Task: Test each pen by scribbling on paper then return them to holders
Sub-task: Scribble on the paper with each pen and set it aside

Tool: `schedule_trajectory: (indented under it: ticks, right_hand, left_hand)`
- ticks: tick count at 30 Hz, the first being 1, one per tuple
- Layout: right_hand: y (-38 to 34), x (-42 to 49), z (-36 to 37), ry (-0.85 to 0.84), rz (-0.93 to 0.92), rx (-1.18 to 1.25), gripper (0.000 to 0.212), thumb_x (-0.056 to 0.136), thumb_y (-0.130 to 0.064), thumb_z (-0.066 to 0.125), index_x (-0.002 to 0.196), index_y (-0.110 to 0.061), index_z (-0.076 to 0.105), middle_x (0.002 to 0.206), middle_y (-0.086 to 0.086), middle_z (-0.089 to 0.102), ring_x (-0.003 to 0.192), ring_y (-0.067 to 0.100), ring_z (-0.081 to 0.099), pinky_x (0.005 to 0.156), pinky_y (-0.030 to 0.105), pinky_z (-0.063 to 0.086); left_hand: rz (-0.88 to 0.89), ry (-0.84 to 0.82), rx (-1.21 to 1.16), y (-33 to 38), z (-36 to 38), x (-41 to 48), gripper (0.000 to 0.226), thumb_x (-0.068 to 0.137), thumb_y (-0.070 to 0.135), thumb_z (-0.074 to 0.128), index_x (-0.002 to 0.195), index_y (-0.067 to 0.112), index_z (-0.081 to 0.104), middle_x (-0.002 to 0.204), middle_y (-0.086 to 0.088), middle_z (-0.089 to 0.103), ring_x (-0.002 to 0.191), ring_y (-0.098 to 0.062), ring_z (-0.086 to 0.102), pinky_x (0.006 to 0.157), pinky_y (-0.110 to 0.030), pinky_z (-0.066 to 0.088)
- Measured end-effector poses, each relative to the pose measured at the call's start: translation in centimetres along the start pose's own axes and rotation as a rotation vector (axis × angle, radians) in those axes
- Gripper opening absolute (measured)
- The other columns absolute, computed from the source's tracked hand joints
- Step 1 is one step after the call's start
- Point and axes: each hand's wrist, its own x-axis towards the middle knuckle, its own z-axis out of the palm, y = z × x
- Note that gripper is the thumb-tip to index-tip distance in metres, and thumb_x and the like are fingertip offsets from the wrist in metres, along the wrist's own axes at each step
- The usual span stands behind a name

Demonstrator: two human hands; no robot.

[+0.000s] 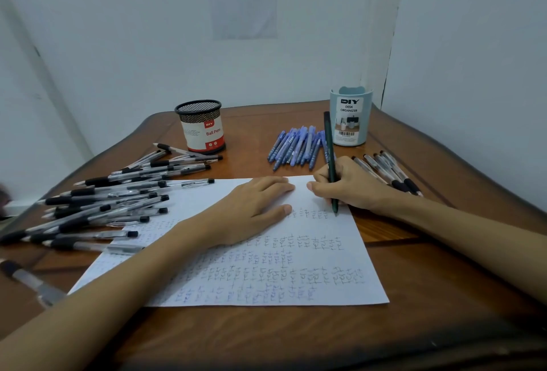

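A dark pen (330,160) stands nearly upright in the right hand (352,187), fingers curled round it, tip touching the far right of a scribbled paper (325,252). The left hand (251,210) lies flat on the paper, fingers straight. Black pens (103,202) are heaped at left; blue pens (299,145) lie far, between a mesh holder (201,128) and a pale organizer (350,117)

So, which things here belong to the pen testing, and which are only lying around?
For the job: dark pen in right hand, paper under left hand, black pens at left, blue pens, black pens at right, mesh holder, desk organizer.
Only there: printed sheet on wall, wooden table.
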Motion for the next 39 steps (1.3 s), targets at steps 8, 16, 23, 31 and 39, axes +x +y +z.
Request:
schedule_trajectory:
  ticks: [8, 16, 23, 31, 39]
  right_hand:
    - [-0.03, -0.11, -0.09, 0.078, -0.004, 0.006, 0.044, 0.089, -0.005, 0.06, 0.047, -0.012, 0.049, 0.039, -0.009, 0.048, 0.042, 0.001, 0.048, 0.05, 0.006, 0.037]
    - [-0.4, -0.22, -0.11, 0.065, 0.011, -0.034, 0.043, 0.089, -0.004, 0.058, 0.048, -0.012, 0.047, 0.039, -0.011, 0.048, 0.043, 0.0, 0.048, 0.051, 0.01, 0.038]
    - [-0.33, -0.09, -0.04, 0.08, -0.015, -0.065, 0.044, 0.088, 0.0, 0.057, 0.047, -0.014, 0.044, 0.039, -0.01, 0.046, 0.044, 0.0, 0.048, 0.051, 0.008, 0.04]
    - [-0.3, -0.15, 0.0, 0.116, -0.047, -0.076, 0.046, 0.087, -0.001, 0.057, 0.046, -0.016, 0.043, 0.04, -0.01, 0.045, 0.045, 0.001, 0.046, 0.055, 0.013, 0.041]
    - [-0.89, -0.53, 0.36, 0.141, -0.068, -0.098, 0.043, 0.09, -0.014, 0.059, 0.049, -0.014, 0.045, 0.047, -0.006, 0.044, 0.047, 0.002, 0.045, 0.054, 0.011, 0.038]
  left_hand:
    - [0.007, -0.006, 0.007, -0.01, -0.03, -0.05, 0.052, 0.097, 0.045, 0.031, 0.146, 0.027, 0.025, 0.151, 0.011, 0.025, 0.133, -0.003, 0.024, 0.103, -0.015, 0.018]
    - [0.005, -0.017, 0.007, 0.24, -0.11, -0.21, 0.053, 0.097, 0.046, 0.029, 0.146, 0.027, 0.024, 0.151, 0.01, 0.024, 0.134, -0.003, 0.023, 0.107, -0.017, 0.018]
    - [0.005, -0.021, 0.01, 0.28, -0.17, -0.24, 0.053, 0.097, 0.045, 0.029, 0.147, 0.027, 0.023, 0.152, 0.011, 0.023, 0.135, -0.003, 0.022, 0.106, -0.016, 0.016]
    - [0.007, -0.019, 0.013, 0.21, -0.14, -0.18, 0.053, 0.098, 0.045, 0.029, 0.147, 0.026, 0.023, 0.152, 0.011, 0.022, 0.135, -0.003, 0.021, 0.104, -0.013, 0.015]
    - [0.012, -0.005, 0.018, 0.25, -0.09, -0.2, 0.052, 0.098, 0.044, 0.03, 0.147, 0.025, 0.024, 0.152, 0.01, 0.023, 0.135, -0.004, 0.023, 0.103, -0.014, 0.016]
